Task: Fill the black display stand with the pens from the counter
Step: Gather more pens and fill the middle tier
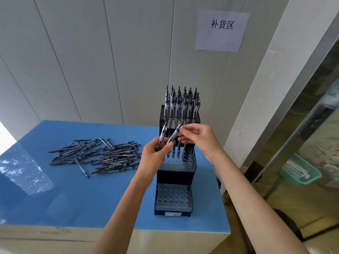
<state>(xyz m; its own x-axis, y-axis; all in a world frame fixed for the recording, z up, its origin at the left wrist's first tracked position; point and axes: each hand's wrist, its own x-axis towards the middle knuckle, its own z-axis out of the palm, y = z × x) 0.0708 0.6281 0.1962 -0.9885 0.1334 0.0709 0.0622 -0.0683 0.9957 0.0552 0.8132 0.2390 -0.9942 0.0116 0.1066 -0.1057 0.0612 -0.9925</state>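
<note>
A black three-tier display stand (175, 176) stands on the right part of the blue counter (77, 195). Its top tier is packed with upright pens (180, 105). The middle tier holds a few pens (178, 150) at its left, and its other holes are bare. Every hole in the bottom tier (173, 196) is bare. A loose pile of pens (102, 155) lies on the counter to the left. My left hand (156, 156) grips a small bunch of pens (163, 136) over the middle tier. My right hand (199, 139) pinches the upper end of one tilted pen (175, 133) from that bunch.
A white panelled wall rises behind the counter, with a paper sign (222, 31) on it. To the right, past the counter edge, a green basket (300, 171) sits behind a glass pane. The stand is close to the counter's right edge.
</note>
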